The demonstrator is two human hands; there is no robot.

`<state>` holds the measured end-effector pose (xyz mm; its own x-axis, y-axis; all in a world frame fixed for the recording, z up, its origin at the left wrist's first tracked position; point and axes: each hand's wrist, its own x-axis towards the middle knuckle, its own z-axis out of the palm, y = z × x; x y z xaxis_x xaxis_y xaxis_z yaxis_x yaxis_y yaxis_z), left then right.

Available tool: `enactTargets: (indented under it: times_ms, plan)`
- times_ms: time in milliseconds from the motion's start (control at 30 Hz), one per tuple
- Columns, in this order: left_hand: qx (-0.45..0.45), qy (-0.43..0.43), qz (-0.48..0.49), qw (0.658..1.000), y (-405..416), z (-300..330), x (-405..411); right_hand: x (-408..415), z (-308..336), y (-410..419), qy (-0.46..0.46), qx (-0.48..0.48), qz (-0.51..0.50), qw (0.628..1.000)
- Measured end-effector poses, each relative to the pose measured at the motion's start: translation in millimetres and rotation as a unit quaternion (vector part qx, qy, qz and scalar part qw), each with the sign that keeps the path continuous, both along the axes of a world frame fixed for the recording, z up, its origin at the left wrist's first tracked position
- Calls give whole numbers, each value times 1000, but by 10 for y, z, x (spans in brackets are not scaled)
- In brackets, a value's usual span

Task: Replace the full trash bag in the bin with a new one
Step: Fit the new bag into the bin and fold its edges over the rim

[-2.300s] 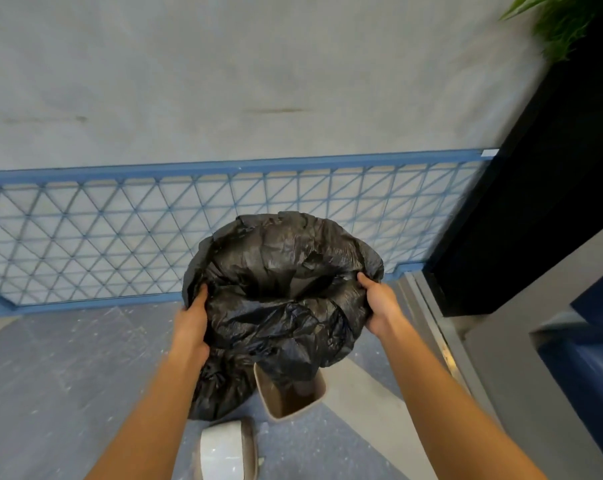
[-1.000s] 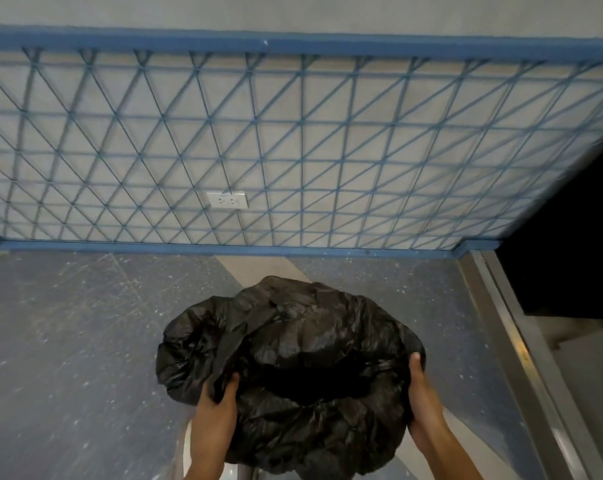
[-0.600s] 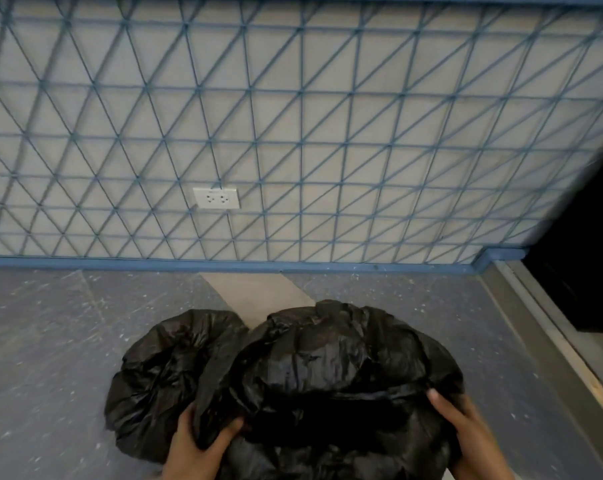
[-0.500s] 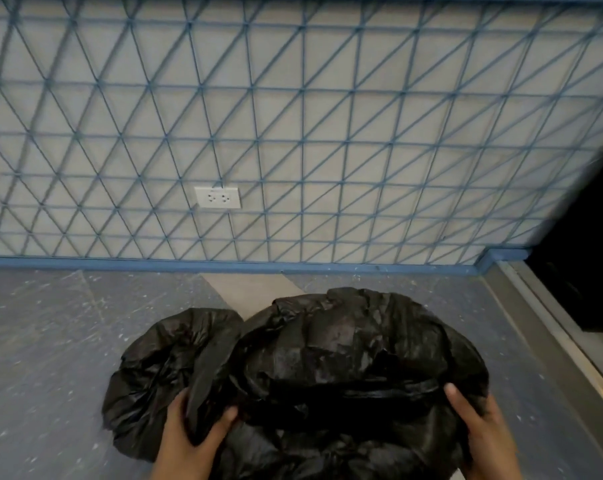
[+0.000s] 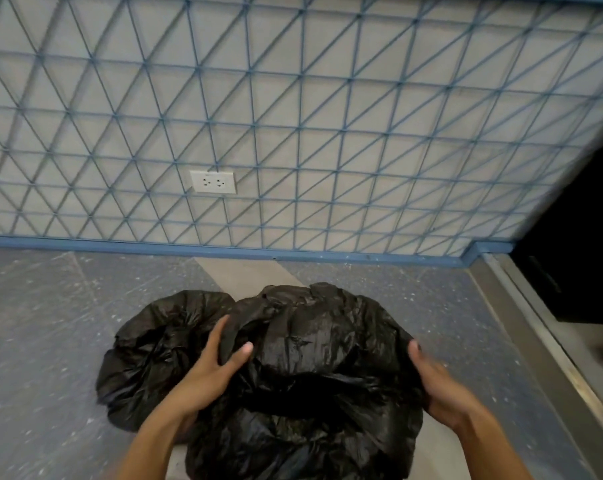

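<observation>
Now left hand [image 5: 210, 372] grips higher on bag [image 5: 313, 355].

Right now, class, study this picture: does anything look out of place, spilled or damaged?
One thing: a bulging black bag sits loose on the floor, left of the crumpled bag that the left hand and right hand grip. No spill or tear shows.

The bare left arm [image 5: 154, 434] and bare right arm [image 5: 490, 441] reach forward from the bottom of the view. The left hand [image 5: 213, 370] lies on top of the crinkly black plastic trash bag [image 5: 310, 358], with a fold of it held between thumb and fingers. The right hand [image 5: 442, 386] is a bit blurry. It holds the bag's right side, thumb up, fingers tucked out of sight.
</observation>
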<state>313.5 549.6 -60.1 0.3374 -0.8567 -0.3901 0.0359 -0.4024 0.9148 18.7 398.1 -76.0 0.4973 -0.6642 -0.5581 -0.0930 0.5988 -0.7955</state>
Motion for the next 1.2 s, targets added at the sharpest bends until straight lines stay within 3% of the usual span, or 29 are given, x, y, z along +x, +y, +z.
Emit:
enactTargets:
  times_ms: [133, 300, 467, 533, 600, 633, 700, 800, 867, 933, 1033, 1200]
  plan:
    - [48, -29, 27, 998, -286, -230, 5, 171, 152, 23, 131, -130, 109, 977]
    - [109, -136, 77, 982, -321, -370, -9, 181, 154, -33, 66, -160, -34, 984]
    - [100, -173, 147, 969, -303, -441, 115, 201, -133, -46, 104, -170, -97, 975]
    - [73, -215, 200, 953, -274, -336, 159, 122, -157, -53, 48, -146, -152, 976]
    - [-23, -230, 212, 950, -226, -245, 198, 35, -171, -56, -57, -112, -207, 970]
    - [-63, -226, 184, 954, -198, -231, 223, 11, -196, -38, -100, -81, -215, 968]
    - [-88, -186, 104, 973, -160, -274, 236, 6, -357, 10, -68, -21, -168, 983]
    - [16, 62, 85, 994, -140, -300, 247, 18, -401, 36, 16, -12, -48, 999]
    - [61, 130, 101, 984, -118, -347, 321, -26, -356, -46, 17, -28, -16, 999]
    - [55, 120, 121, 984, -134, -405, 405, -40, -265, -72, -9, -42, -7, 999]
    - [53, 54, 135, 988, -143, -519, 400, 8, -310, -92, 52, -72, -18, 996]
    - [56, -42, 148, 987, -236, -721, 435, 11, -543, -94, 120, 5, -51, 991]
